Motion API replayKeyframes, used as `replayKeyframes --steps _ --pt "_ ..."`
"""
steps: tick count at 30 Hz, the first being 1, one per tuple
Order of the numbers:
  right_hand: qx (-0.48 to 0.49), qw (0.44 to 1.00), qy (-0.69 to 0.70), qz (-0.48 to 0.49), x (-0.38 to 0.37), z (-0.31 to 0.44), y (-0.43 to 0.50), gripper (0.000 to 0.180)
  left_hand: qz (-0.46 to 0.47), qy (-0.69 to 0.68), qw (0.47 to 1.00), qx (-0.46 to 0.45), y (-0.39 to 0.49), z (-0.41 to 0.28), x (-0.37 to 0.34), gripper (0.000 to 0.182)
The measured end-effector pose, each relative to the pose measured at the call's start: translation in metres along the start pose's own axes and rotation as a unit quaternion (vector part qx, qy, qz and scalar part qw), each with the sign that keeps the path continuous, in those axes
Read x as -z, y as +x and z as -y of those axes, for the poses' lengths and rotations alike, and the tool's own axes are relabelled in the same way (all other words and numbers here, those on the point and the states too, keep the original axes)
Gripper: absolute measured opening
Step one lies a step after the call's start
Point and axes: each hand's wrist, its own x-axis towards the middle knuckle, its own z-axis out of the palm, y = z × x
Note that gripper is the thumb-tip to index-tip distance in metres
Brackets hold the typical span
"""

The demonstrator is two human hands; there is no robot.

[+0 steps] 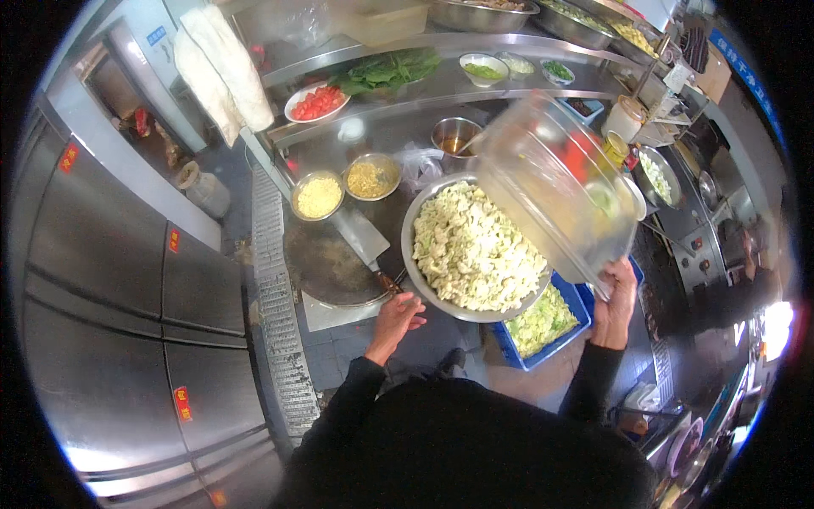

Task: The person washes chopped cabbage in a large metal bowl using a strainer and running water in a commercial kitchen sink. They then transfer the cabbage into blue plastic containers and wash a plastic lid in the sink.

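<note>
My right hand (615, 299) grips the rim of a clear plastic tub (559, 191), which is tilted beside and partly over a large steel bowl (412, 280). Cauliflower pieces (477, 251) are heaped in that bowl. Nothing shows inside my left hand (397, 321); its fingers are spread just left of the bowl, by the handle end of a cleaver (361, 235). The cleaver's blade lies over a dark round chopping board (324, 267). A blue crate (531, 362) with chopped pale green vegetable stands below the bowl, partly hidden by it.
Two steel bowls of minced yellowish food (319, 197) (372, 177) stand behind the board. A steel pot (456, 137) holds brown liquid. The shelf above carries chopped tomato (318, 104), green leaves (388, 70) and small bowls. Steel refrigerator doors (102, 356) are at the left.
</note>
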Motion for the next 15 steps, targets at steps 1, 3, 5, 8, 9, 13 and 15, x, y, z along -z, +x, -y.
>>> replayKeyframes --steps 1,3,5,8,9,13,15 --pt "-0.054 0.999 -0.003 -0.002 -0.028 -0.018 -0.035 0.012 -0.027 0.025 0.999 0.012 -0.021 0.002 0.037 0.045" --pt "0.020 0.999 -0.024 0.024 -0.084 -0.043 -0.084 0.015 0.014 0.022 0.999 -0.024 -0.055 0.010 0.090 0.044" --pt "-0.039 0.998 0.010 0.037 -0.140 -0.075 -0.128 0.024 -0.016 0.003 1.000 -0.024 -0.099 0.012 0.149 0.043" --pt "-0.124 0.976 0.040 0.172 -0.213 -0.129 -0.190 0.033 -0.151 -0.025 0.988 -0.013 -0.171 0.007 0.227 0.047" --pt "-0.162 0.965 0.030 0.204 -0.235 -0.147 -0.212 0.034 -0.158 -0.014 0.986 -0.061 -0.197 0.008 0.252 0.051" --pt "-0.290 0.928 0.021 0.233 -0.326 -0.217 -0.315 0.034 -0.211 -0.110 0.962 -0.138 -0.283 0.015 0.380 0.055" --pt "-0.321 0.912 -0.011 0.256 -0.389 -0.256 -0.368 0.034 -0.285 -0.158 0.935 -0.141 -0.305 0.009 0.458 0.060"
